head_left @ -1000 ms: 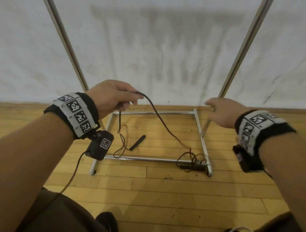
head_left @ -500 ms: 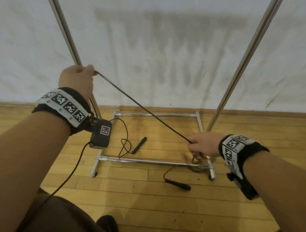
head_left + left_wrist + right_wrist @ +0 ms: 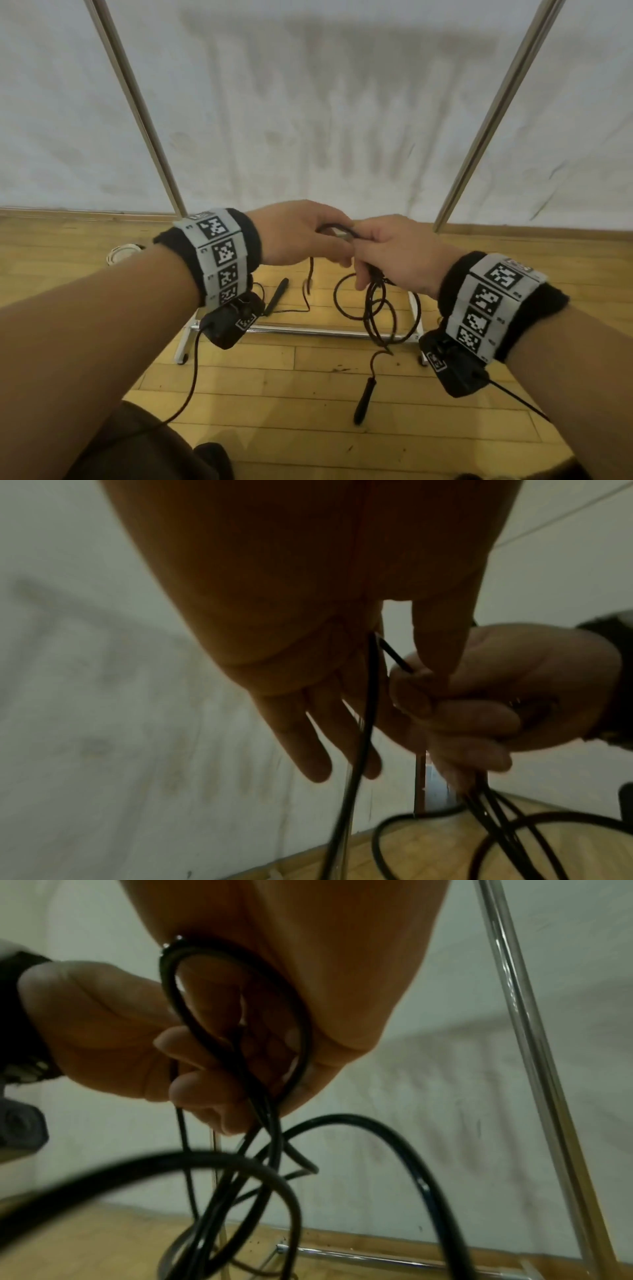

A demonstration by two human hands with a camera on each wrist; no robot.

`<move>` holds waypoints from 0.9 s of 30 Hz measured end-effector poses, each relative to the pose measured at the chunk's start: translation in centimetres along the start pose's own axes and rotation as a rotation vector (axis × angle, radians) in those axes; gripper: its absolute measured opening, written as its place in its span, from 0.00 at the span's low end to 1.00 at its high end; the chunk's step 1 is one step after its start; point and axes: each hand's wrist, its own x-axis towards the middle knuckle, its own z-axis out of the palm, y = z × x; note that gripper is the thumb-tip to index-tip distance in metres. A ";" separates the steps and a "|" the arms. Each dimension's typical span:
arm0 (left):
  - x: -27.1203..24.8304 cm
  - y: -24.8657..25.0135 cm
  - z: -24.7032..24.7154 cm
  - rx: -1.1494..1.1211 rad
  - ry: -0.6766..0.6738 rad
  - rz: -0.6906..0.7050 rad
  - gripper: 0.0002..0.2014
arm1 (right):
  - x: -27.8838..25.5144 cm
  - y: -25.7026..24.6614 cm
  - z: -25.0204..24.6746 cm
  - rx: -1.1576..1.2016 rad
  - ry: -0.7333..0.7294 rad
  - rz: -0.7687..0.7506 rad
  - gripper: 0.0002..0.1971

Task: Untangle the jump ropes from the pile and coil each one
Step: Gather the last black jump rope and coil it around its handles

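Black cord is the whole matter here, read from the left side across. Far left on the wooden floor (image 3: 239, 404) a pale coil (image 3: 120, 254) lies by itself, well apart from the work; I cannot tell what it is. Next, a loose handle (image 3: 276, 296) rests on the boards inside the metal frame (image 3: 308, 331), its thin cord trailing right. Above it the left hand (image 3: 298, 236) pinches the jump rope (image 3: 375, 308) between thumb and forefinger, the other fingers (image 3: 308, 750) hanging straight, one strand dropping past them to the floor. Touching it, the right hand (image 3: 394, 255) has its fingers (image 3: 192, 1088) curled tight round a gathered bundle of loops. Those loops hang straight down from that fist, long axis vertical, and a second handle (image 3: 364, 401) dangles lowest, near the boards. Judged from this, the free strand lies down and to the left of the bundle, so the left hand is the nearer one to feed the next loop across.
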 end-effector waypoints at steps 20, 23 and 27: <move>-2.6 -10.5 -6.8 0.254 0.473 -0.662 0.26 | -0.3 6.8 -2.1 -0.298 -0.182 0.282 0.15; -1.8 -6.3 -3.6 0.094 0.280 -0.315 0.26 | 0.2 3.9 -1.8 -0.326 -0.120 0.151 0.15; -0.4 -1.1 0.0 -0.201 -0.045 -0.079 0.27 | 0.8 0.9 -1.0 -0.367 -0.033 0.119 0.14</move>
